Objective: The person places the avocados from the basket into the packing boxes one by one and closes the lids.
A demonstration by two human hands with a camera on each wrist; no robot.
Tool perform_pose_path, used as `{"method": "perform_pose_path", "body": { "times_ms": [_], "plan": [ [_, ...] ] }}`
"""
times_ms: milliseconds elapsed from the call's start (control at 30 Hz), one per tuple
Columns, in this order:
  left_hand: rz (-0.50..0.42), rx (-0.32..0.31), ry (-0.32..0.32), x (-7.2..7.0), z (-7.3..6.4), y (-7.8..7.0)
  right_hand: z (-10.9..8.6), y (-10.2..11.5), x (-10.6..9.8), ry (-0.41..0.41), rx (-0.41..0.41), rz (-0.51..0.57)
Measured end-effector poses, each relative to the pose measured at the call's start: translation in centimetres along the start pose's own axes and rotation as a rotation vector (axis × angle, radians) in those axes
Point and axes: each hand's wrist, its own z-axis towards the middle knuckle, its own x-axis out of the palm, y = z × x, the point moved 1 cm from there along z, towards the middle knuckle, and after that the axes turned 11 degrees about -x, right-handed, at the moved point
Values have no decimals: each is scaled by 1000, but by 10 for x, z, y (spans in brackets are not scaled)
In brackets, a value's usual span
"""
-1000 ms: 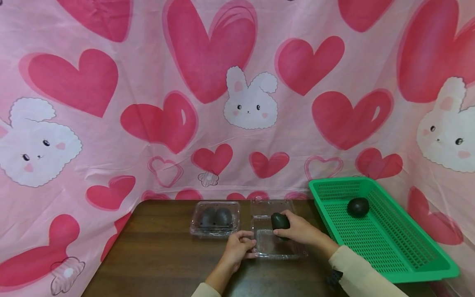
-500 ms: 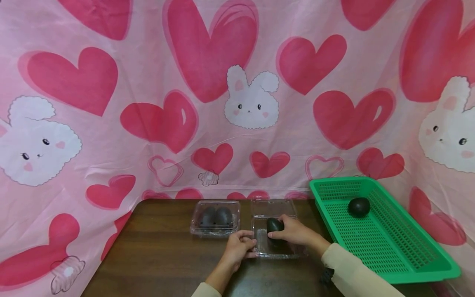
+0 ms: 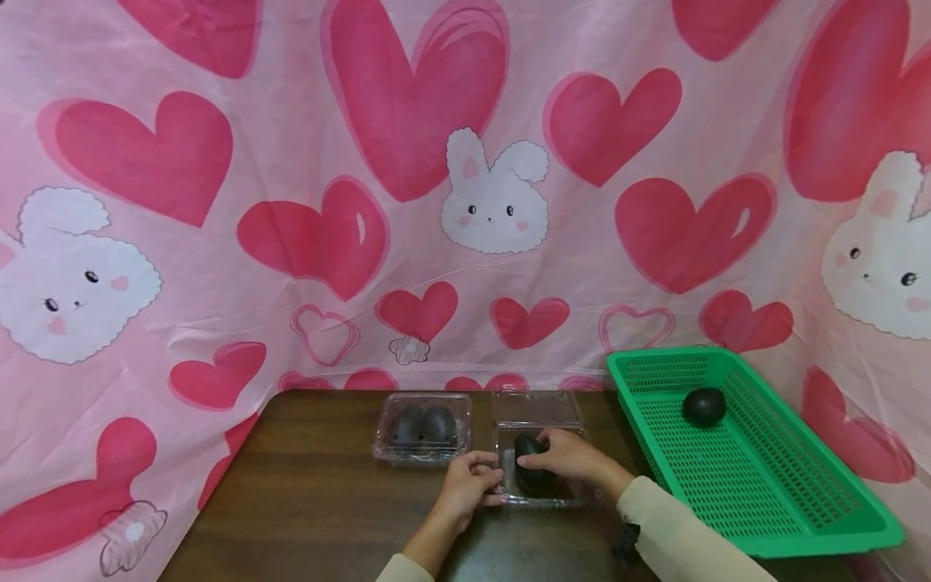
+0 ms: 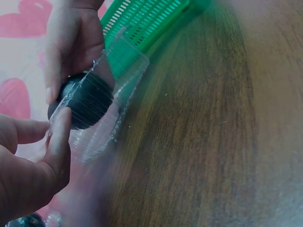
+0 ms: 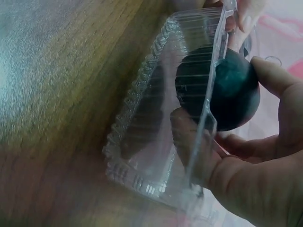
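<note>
My right hand (image 3: 575, 457) grips a dark green avocado (image 3: 528, 467), lowered inside the base of an open clear plastic clamshell (image 3: 541, 503). In the right wrist view the thumb and fingers lie around the avocado (image 5: 235, 90), part of it below the rim of the clamshell (image 5: 142, 189). My left hand (image 3: 465, 487) pinches the near-left rim of that box. The left wrist view shows thumb and fingertip of the left hand (image 4: 35, 161) at the rim, with the avocado (image 4: 90, 101) seen through the ribbed wall. The clamshell's lid (image 3: 537, 408) lies back, away from me.
Left of the open box stands a closed clear clamshell (image 3: 381, 454) with two dark avocados (image 3: 438, 424) inside. A green perforated basket (image 3: 742, 485) at the right holds one dark avocado (image 3: 704, 406). A pink heart-print cloth (image 3: 509, 275) hangs behind the wooden table (image 3: 313, 485).
My right hand has moved left and down with the avocado, from above the clamshell's right side into its base. The left hand stays on the rim.
</note>
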Motion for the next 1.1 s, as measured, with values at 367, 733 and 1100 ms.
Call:
{"method": "perform_pose_path", "body": {
  "times_ms": [367,733,1100],
  "plan": [
    [-17,17,17,0,1,3,4,-8,9,-21,42,98],
    [-17,17,15,0,1,2,4,-5,10,7,79,189],
    [-15,18,13,0,2,2,0,-3,7,0,48,226]
  ]
}}
